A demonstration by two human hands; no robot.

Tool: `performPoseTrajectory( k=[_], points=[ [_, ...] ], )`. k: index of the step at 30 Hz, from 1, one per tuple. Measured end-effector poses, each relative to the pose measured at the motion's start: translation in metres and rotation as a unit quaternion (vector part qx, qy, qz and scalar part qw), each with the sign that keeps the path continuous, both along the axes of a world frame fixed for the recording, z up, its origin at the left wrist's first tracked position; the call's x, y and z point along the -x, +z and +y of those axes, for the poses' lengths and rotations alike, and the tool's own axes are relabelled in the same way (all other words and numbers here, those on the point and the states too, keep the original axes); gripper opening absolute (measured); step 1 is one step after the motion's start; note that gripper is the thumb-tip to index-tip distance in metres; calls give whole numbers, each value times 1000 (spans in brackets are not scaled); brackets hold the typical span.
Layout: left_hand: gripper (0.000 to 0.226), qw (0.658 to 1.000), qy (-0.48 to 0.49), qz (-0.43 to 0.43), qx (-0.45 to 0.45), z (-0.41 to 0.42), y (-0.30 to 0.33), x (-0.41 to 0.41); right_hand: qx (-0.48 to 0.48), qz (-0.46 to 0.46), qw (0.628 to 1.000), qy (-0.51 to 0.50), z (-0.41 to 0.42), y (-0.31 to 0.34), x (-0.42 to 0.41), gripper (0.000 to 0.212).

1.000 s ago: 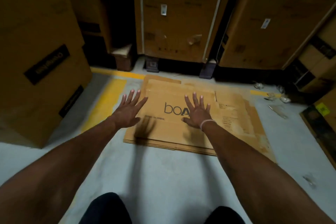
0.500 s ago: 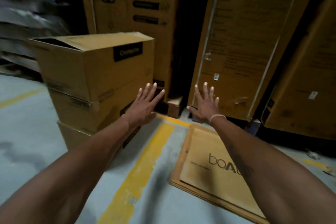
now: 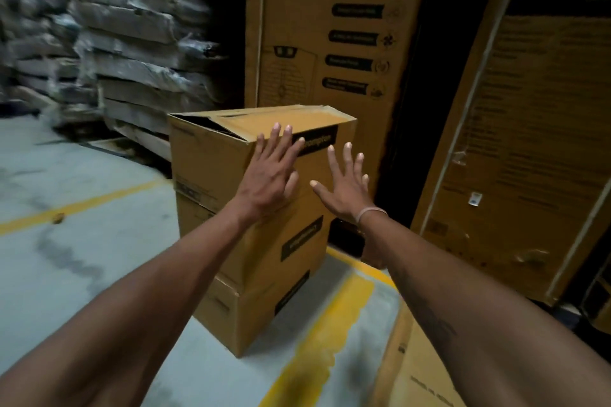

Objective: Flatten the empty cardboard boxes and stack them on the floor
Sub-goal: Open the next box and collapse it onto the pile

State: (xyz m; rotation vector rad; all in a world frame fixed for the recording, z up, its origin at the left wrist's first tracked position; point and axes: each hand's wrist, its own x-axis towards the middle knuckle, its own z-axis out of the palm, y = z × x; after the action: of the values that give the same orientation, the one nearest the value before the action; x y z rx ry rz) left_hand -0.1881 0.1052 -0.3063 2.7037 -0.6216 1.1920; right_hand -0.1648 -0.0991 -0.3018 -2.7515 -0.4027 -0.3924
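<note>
Cardboard boxes stand in a stack of three at the centre of the frame, on the grey concrete floor. The top box has its flaps partly closed — a dark gap shows along its upper left edge — and a black label runs across its right face. The two boxes beneath carry similar black labels on the same side.

Both arms reach up from the bottom of the frame toward the top box. The left hand is spread with straight fingers over the near upper corner of that box; whether the palm touches the cardboard cannot be told. The right hand, also flat with fingers fanned apart, is just to the right of the left one in front of the box's right face, gripping nothing. A pale band circles the right wrist.

Flattened cardboard lies on the floor at the lower right, partly hidden by the right forearm. A yellow painted line runs between it and the stack. Tall printed cartons stand upright behind the stack and at the right — blurred grey wrapped bundles fill the upper left.
</note>
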Motion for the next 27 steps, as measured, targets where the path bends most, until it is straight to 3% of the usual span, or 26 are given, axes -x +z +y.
performPoseTrajectory(
  k=[5, 8, 10, 13, 16, 23, 27],
  points=[
    [59, 989, 55, -57, 121, 43, 40, -23, -57, -34, 993, 100, 80, 22, -9, 96],
    [55, 960, 78, -4, 269, 61, 47, -31, -51, -45, 988, 140, 121, 34, -9, 105],
    [60, 937, 65, 15, 343, 69, 42, -29, -36, -41, 988, 145, 137, 36, -8, 98],
    [60, 954, 65, -44, 291, 74, 30, -24, -73, -24, 988, 133, 141, 31, -9, 70],
    [49, 968, 84, -43, 231, 67, 32, -25, -93, -38, 987, 124, 129, 30, -10, 55],
    [42, 994, -8, -15, 104, 28, 29, -12, -120, -32, 985, 121, 60, 31, -9, 49],
    [42, 998, -41, -28, 46, 6, 28, -7, -135, -5, 988, 72, 16, 33, -6, 47]
  ],
)
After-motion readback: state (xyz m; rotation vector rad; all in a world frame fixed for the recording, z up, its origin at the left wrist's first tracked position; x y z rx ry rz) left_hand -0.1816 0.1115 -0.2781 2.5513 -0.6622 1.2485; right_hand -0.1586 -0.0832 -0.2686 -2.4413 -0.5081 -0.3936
